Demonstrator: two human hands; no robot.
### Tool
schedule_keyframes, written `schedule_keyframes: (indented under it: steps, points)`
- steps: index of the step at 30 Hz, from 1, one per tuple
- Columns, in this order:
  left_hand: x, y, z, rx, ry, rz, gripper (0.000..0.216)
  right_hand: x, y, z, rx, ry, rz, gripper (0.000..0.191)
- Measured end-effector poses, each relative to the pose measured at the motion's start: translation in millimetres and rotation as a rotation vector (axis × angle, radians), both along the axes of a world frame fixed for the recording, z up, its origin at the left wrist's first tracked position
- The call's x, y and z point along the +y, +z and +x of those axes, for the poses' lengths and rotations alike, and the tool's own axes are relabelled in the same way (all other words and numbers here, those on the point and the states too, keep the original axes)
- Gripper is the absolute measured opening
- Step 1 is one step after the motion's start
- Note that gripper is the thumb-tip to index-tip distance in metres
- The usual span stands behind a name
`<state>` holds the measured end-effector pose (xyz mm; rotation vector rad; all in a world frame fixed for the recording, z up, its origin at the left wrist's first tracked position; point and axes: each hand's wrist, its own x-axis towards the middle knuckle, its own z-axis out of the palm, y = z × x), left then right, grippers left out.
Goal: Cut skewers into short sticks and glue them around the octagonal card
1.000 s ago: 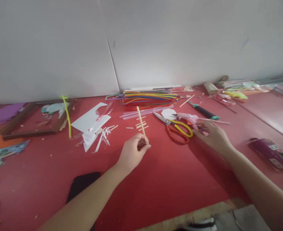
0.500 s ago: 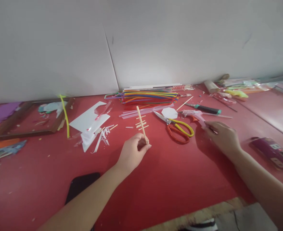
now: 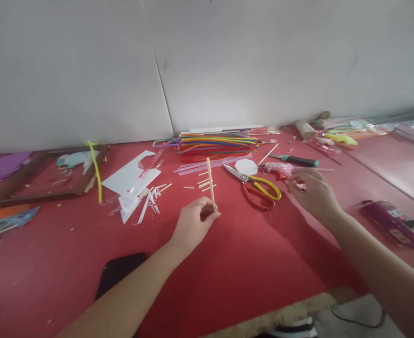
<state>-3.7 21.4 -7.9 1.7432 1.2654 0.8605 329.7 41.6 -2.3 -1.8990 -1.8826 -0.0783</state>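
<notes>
My left hand pinches a thin wooden stick by its lower end. It stands nearly upright above the red table. Over to the right, my right hand curls its fingers round the handle of a pink hot glue gun, whose body rests on the table with the nozzle facing left. Scissors with one yellow and one red handle lie between my hands, blades pointing away. Near their tips is a white paper octagon. Short cut sticks lie in a row beyond my left hand.
Behind are bundled coloured pipe cleaners and pink glue sticks. A green-and-black cutter lies behind the glue gun. White paper scraps, a brown frame and a dark phone are left; a purple power strip is right.
My right hand has moved a little left and forward along the glue gun's handle, its fingers now curled round it. The stick in my left hand has tipped more upright.
</notes>
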Motion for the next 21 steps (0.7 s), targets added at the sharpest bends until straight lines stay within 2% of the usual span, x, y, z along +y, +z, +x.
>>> schedule_keyframes:
  steps: [3,5,8,10,13,16,21]
  points:
    - [-0.1,0.6,-1.4,0.016,-0.011,0.016,0.005,-1.1,9.4,-36.8,-0.038,0.153,-0.106,0.019]
    - [-0.4,1.9,-2.1,0.033,-0.015,0.035,0.005,2.4,13.8,-57.2,-0.16,0.245,-0.23,0.027]
    - [-0.9,4.3,-2.2,0.059,-0.015,0.07,0.004,13.0,18.6,-73.9,-0.315,0.223,-0.388,0.026]
    - [-0.8,5.1,-1.9,0.069,-0.02,0.086,0.004,19.6,20.2,-76.3,-0.334,0.194,-0.424,0.022]
    - [0.0,5.2,-1.5,0.074,-0.031,0.091,0.003,23.2,19.3,-70.1,-0.31,0.134,-0.406,0.018]
    - [1.0,4.5,-1.4,0.069,-0.03,0.072,0.004,18.6,19.1,-56.4,-0.253,0.12,-0.318,0.014]
    - [0.9,3.5,-0.2,0.036,-0.025,0.023,0.003,2.3,33.0,-33.3,-0.175,0.205,-0.188,0.043]
